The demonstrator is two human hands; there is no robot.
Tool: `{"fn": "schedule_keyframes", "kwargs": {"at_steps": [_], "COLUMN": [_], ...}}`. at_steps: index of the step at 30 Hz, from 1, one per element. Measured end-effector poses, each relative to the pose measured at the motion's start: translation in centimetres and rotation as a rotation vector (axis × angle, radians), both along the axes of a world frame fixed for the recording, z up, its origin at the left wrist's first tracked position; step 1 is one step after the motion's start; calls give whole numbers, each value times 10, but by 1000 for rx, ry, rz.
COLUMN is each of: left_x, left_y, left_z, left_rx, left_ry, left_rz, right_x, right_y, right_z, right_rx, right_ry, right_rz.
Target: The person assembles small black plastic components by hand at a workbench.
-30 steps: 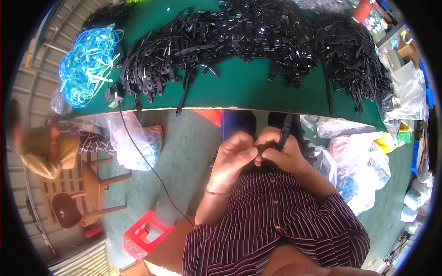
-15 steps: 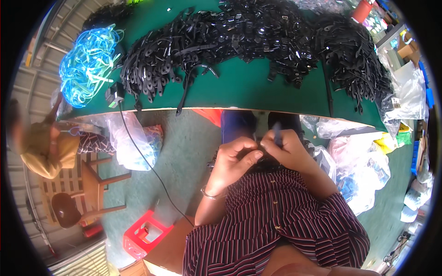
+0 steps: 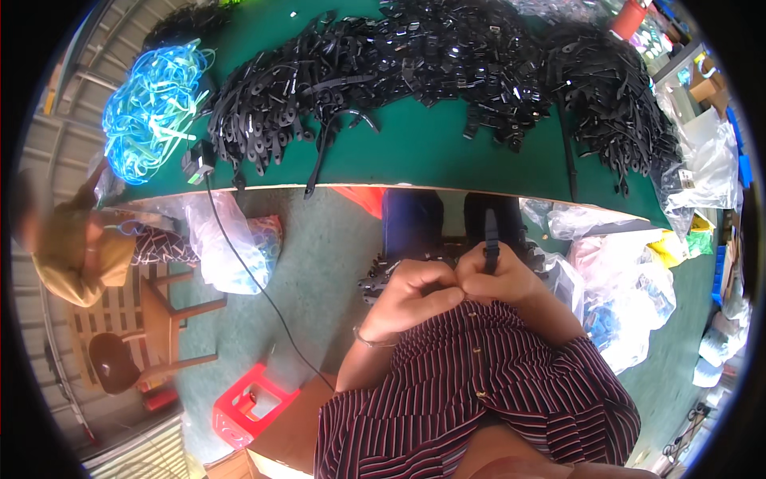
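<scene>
My right hand (image 3: pixel 504 279) is closed around a short black strap (image 3: pixel 491 231), whose free end stands up above the fingers. Right against it, my left hand (image 3: pixel 413 297) has its thumb and fingers pinched together, touching the right fingertips. Whatever lies between the left fingers is hidden. Both hands are in front of my striped shirt, on the near side of the table edge. Just beyond the left hand, a cluster of small black parts (image 3: pixel 373 278) shows around my lap.
Across the green table (image 3: pixel 415 160) spreads a large heap of black straps (image 3: pixel 359 80), with a blue bundle of bands (image 3: pixel 155 112) at its left. A cable (image 3: pixel 255 275) hangs down from a small black box (image 3: pixel 198 164). Plastic bags (image 3: pixel 630 295), a red stool (image 3: pixel 254 407) and another person (image 3: pixel 84 255) are nearby.
Both hands have come down closer to my body, and their fingertips now meet. The strap in my right hand stands up more plainly. At the left, the other person has shifted slightly.
</scene>
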State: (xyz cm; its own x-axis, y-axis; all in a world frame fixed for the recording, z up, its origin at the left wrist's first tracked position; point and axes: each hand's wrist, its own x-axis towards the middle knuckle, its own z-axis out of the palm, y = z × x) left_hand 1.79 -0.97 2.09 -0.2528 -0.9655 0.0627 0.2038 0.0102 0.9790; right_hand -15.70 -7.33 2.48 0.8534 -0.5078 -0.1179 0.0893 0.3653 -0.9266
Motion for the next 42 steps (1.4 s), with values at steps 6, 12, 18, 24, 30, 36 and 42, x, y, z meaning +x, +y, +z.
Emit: {"fn": "schedule_keyframes", "kwargs": {"at_steps": [6,12,18,24,30,36,42], "left_x": [-6,-11,0,6,5,3,-6], "left_y": [7,5,5,3,2,0,-7], "left_z": [-12,1,10,6,-4,-12,-32], "left_rx": [248,332,297,256,205,209,315], "left_ry": [466,357,200,142,175,306,786], "left_rz": [-49,119,190,150,164,175,341], "right_x": [7,9,11,12,9,12,9], "right_y": [15,14,-10,-9,-8,-6,-3], "right_z": [-13,-16,-5,-13,-9,-18,-21], "right_rx": [335,225,-665,-565,-573,-469,-564], "right_ry": [-417,-181,-17,-116,5,-135,93], "right_rz": [-83,-306,-347,-383,-334,-379,-512]}}
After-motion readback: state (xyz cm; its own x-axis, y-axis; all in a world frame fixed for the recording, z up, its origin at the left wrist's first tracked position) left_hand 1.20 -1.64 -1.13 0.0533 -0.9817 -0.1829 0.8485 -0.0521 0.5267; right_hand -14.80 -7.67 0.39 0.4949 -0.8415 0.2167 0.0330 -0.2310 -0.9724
